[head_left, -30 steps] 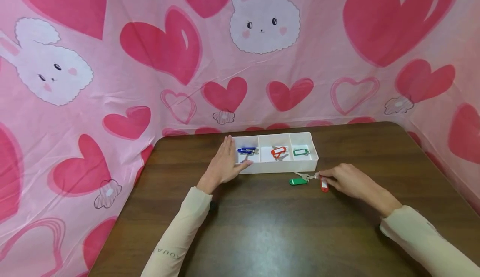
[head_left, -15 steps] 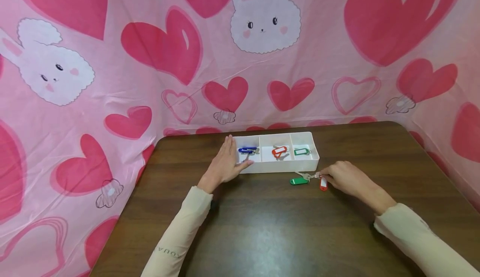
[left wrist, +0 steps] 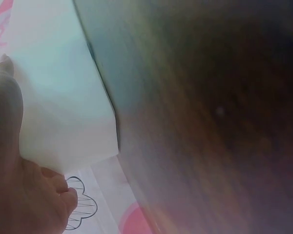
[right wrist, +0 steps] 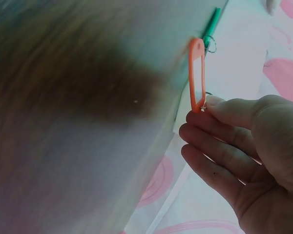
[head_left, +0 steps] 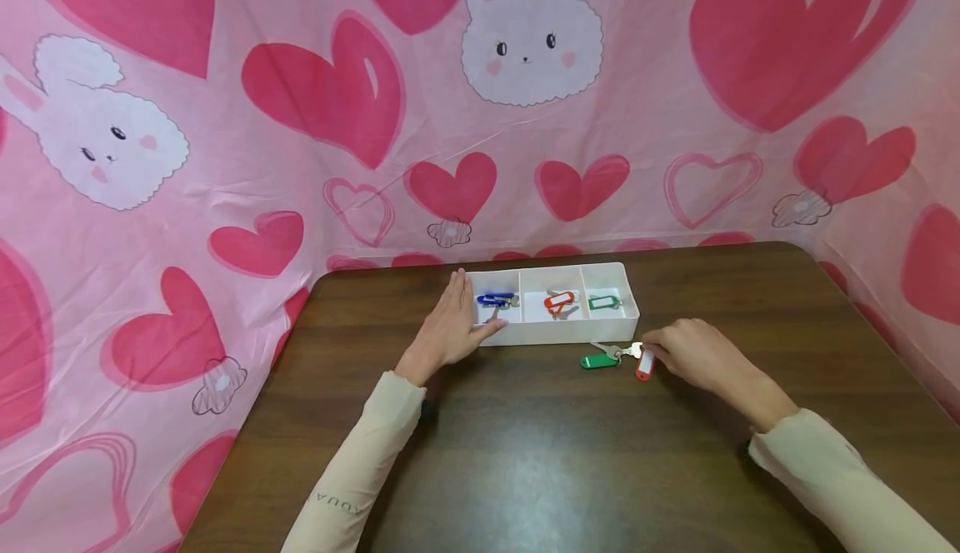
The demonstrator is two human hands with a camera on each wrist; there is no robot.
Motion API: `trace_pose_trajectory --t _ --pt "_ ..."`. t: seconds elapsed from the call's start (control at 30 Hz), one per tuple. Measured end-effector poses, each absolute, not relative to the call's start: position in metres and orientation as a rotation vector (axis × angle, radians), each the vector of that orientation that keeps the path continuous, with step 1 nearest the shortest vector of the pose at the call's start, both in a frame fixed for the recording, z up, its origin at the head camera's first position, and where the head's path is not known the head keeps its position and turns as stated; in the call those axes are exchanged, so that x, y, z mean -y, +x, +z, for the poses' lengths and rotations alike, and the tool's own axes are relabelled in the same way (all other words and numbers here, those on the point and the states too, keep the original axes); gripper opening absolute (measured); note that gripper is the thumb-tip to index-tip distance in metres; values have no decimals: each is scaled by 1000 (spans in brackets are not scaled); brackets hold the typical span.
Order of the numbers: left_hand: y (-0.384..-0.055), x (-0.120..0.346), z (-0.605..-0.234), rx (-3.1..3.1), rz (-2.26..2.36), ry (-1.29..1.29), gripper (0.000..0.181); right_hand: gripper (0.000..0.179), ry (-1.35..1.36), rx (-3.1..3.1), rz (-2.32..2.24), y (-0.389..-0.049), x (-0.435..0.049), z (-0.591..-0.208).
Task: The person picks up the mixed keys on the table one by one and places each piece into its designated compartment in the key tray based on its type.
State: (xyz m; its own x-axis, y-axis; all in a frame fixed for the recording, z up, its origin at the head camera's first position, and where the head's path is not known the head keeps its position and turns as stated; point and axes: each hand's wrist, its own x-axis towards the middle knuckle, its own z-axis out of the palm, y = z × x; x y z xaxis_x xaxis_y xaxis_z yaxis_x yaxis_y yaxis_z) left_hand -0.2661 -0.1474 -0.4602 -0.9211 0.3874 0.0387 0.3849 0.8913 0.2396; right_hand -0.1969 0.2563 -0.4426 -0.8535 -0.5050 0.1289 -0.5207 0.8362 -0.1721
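A white three-compartment tray [head_left: 551, 333] stands toward the back of the table. My left hand [head_left: 446, 324] rests against its left end, fingers straight and thumb along the front wall. In front of the tray's right end, my right hand [head_left: 693, 353] pinches a red key tag [head_left: 645, 364] near its ring between thumb and index finger. The tag hangs down in the right wrist view, its other fingers [right wrist: 219, 161] loosely extended. Just left of it lies a green key tag [head_left: 598, 361] with a key [head_left: 607, 351]; a bright key [head_left: 633, 351] sits between the two tags.
Blue key tags [head_left: 495, 300] with keys lie in the tray's left compartment. The middle one holds red key tags [head_left: 558, 301], the right one a green key tag [head_left: 602, 303]. A pink heart-patterned cloth [head_left: 360, 120] hangs behind the brown table [head_left: 525, 453].
The right hand has shifted slightly left and up, and the red key tag in its fingers has tilted, moving closer to the green tag. The left hand and tray have stayed in place.
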Motion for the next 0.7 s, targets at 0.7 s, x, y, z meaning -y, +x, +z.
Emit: trace_pose_trajectory --t 0.7 --pt "-268 147 -462 -3041 409 617 118 25 763 2856 291 -184 -256 -416"
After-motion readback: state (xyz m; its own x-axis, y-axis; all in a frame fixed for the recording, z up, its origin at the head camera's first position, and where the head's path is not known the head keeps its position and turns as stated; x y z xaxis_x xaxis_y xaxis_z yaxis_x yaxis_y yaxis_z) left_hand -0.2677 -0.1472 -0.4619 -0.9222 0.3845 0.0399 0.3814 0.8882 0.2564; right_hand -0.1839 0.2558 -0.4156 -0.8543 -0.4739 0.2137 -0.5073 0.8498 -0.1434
